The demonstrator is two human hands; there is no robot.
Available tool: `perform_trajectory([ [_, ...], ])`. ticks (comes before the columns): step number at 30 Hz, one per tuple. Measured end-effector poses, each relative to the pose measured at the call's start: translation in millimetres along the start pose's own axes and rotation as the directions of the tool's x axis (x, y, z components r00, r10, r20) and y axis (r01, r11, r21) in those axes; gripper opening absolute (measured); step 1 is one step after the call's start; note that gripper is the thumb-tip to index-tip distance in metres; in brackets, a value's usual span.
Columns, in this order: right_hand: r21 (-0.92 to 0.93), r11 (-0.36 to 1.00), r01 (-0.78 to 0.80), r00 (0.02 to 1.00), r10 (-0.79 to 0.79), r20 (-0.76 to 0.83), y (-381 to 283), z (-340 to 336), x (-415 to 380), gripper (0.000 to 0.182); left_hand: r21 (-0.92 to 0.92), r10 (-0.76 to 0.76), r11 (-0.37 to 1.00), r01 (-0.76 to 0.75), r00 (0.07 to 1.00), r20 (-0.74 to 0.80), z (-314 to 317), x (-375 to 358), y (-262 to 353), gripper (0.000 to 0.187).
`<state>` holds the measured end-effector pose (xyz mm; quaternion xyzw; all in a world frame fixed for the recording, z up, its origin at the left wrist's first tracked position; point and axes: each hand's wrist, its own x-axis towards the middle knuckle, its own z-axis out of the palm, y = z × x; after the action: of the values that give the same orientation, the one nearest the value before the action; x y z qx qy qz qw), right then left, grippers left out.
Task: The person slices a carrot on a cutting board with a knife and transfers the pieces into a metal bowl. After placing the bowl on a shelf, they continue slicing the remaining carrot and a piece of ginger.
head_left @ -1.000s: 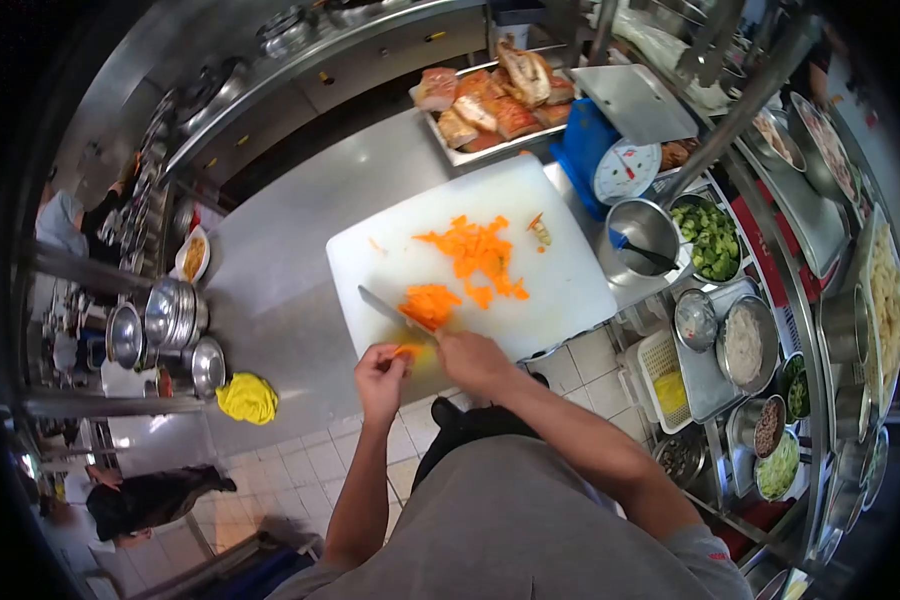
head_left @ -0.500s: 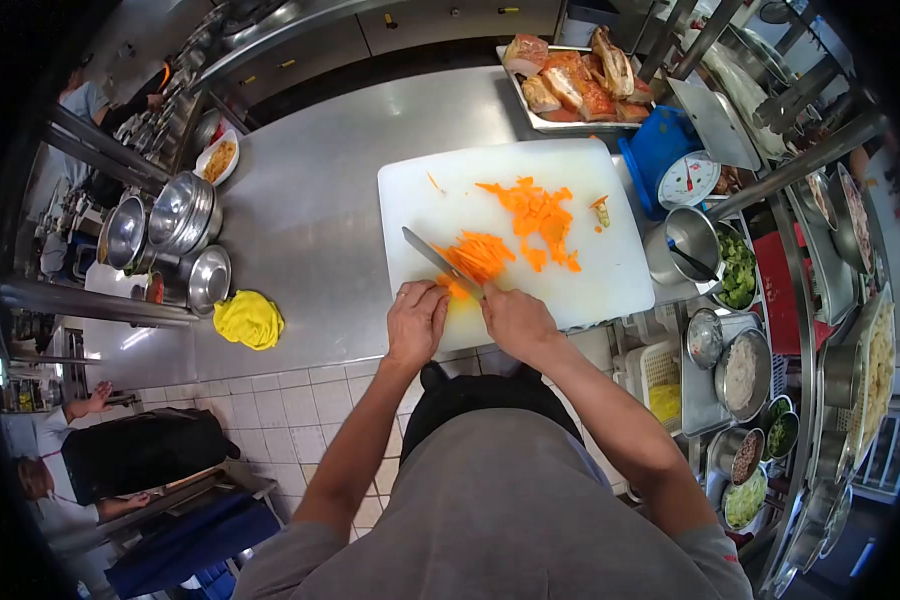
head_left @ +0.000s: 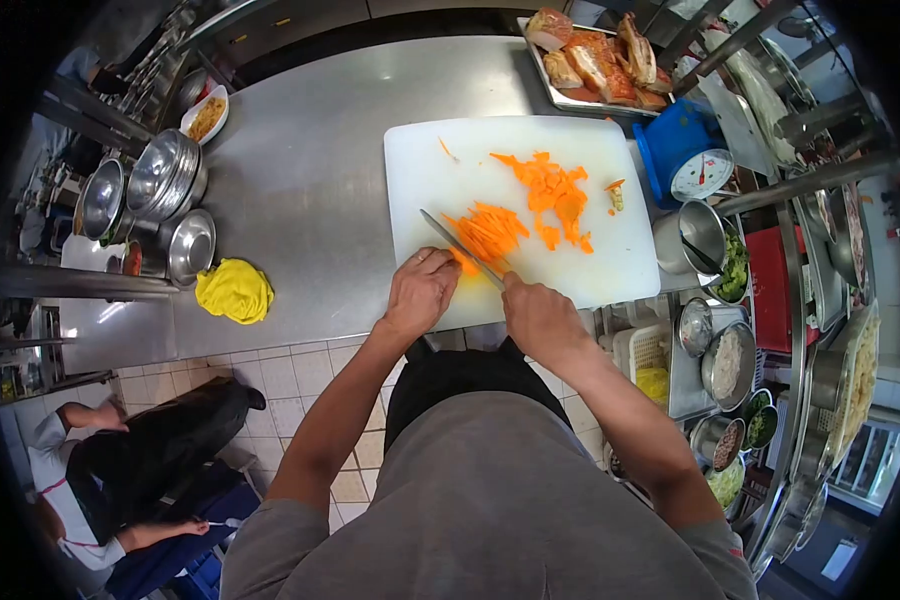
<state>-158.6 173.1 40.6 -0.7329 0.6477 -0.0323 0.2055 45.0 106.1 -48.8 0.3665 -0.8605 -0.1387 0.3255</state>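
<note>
A kitchen knife (head_left: pixel 458 243) lies slanted across the white cutting board (head_left: pixel 610 275), its handle wrapped in my right hand (head_left: pixel 548 318). Beside the blade, my left hand (head_left: pixel 422 290) has its fingers curled down on carrot slices (head_left: pixel 465 262), which are partly hidden. On the other side of the blade is a heap of thin carrot strips (head_left: pixel 495 228). Flat carrot pieces (head_left: pixel 558 195) are spread farther back on the board. A small carrot end (head_left: pixel 616 195) sits near the right side.
A yellow cloth (head_left: pixel 234 291) and stacked metal bowls (head_left: pixel 165 178) are at the left. Behind the board stands a tray of roasted meat (head_left: pixel 600 65). A blue scale (head_left: pixel 678 140) and a metal pot (head_left: pixel 695 235) border the right. A co-worker (head_left: pixel 140 460) is at lower left.
The whole view has shifted, with the board now higher in it. The knife has moved slightly right and towards me over the board. At lower left, the co-worker's body and arms have moved.
</note>
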Motion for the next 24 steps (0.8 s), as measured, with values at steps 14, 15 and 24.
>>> perform_trajectory([
  [14,0.063,0.998,0.003,0.994,0.004,-0.112,-19.2,18.1,51.4,0.020,-0.009,0.046,0.999,-0.045,0.998,0.043,0.6,-1.6,-9.8,0.013],
  [15,0.035,0.999,0.001,0.996,0.002,-0.087,-20.7,12.3,47.6,0.020,-0.010,0.050,0.999,-0.050,0.998,0.041,0.4,-2.1,-10.1,0.013],
  [24,0.077,0.995,-0.062,0.987,0.073,-0.144,-25.5,44.6,44.8,0.024,-0.039,0.092,0.995,-0.091,0.995,0.025,-0.9,2.3,-14.2,0.009],
])
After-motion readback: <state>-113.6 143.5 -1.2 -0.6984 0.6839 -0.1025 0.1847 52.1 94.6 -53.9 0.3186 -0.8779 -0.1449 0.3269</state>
